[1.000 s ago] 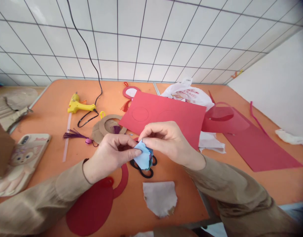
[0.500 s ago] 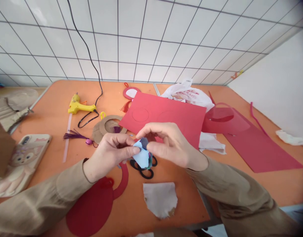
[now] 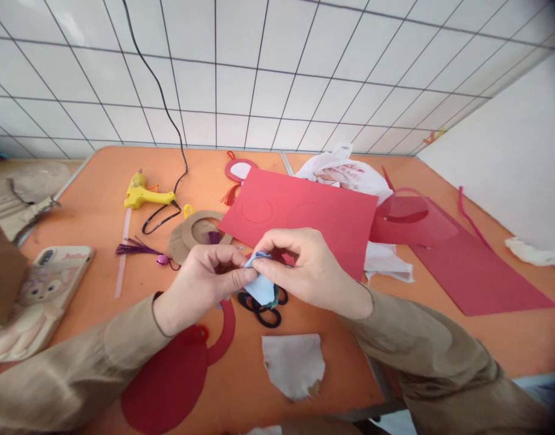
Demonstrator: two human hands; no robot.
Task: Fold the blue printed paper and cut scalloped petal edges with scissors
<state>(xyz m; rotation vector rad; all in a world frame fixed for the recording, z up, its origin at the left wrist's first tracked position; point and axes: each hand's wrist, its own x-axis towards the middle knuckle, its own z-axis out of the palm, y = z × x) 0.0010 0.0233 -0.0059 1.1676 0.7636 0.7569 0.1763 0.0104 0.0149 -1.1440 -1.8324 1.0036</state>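
Observation:
A small light-blue piece (image 3: 261,290), paper or fabric, with a dark blue patch at its top and a green edge, is held between both hands above the table. My left hand (image 3: 209,279) pinches its left side between thumb and fingers. On its upper right, my right hand (image 3: 299,266) closes thumb and fingertips over the dark patch, hiding most of it. Black-handled scissors (image 3: 269,316) lie under the piece, partly covered. Nearer me are a torn whitish scrap (image 3: 294,365) and a red round cutout (image 3: 166,386), partly under my left sleeve.
A yellow glue gun (image 3: 144,193) with a black cord lies back left. Near it are a brown cardboard ring (image 3: 186,238), a purple tassel (image 3: 141,248) and a phone (image 3: 55,290). Red sheets (image 3: 322,208) and a white plastic bag (image 3: 349,172) lie behind my right hand.
My right thumb and fingers have come together over the top of the light-blue piece, covering most of the dark patch. My left hand keeps its pinch in nearly the same place.

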